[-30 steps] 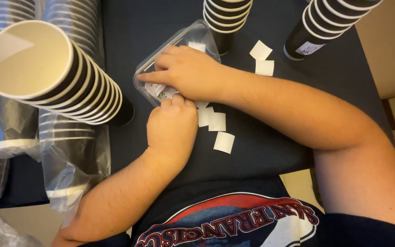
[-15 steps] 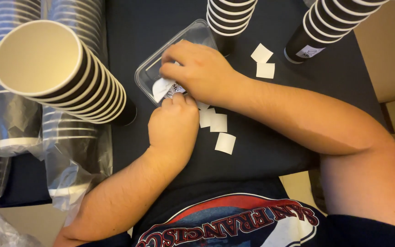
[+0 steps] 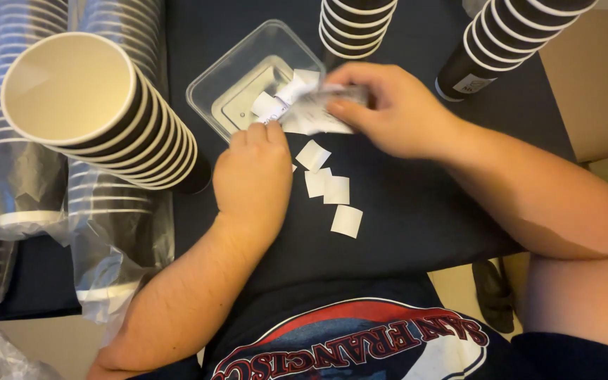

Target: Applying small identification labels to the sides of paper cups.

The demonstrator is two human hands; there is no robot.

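view from above of a person's two bare hands at work on a dark table [image 3: 416, 211]. the landmark is a clear plastic container [image 3: 248, 77], shallow and squarish with rounded corners, lying near the table's middle.

the right hand [image 3: 388, 109] hovers just to the right of the container, fingers curled closed and pinching a blurred strip of white stickers [image 3: 311, 105] that reaches back toward the container's right edge. the left hand [image 3: 251, 176] rests on the table just below the container, its fingers bent under and its fingertips meeting the near end of the same strip; whether it actually grips the strip cannot be told.

a few small white paper squares [image 3: 332, 190] lie loose on the table below and to the right of the container, between the two forearms. one or two more white pieces lie inside the container.

to the left of the container leans a tall stack of black paper cups [image 3: 100, 112] with white rims, its open mouth facing the camera. further left are more cup stacks in clear plastic sleeves [image 3: 107, 232]. above the container stands a second cup stack [image 3: 353, 24], and to the upper right a third cup stack [image 3: 508, 35].
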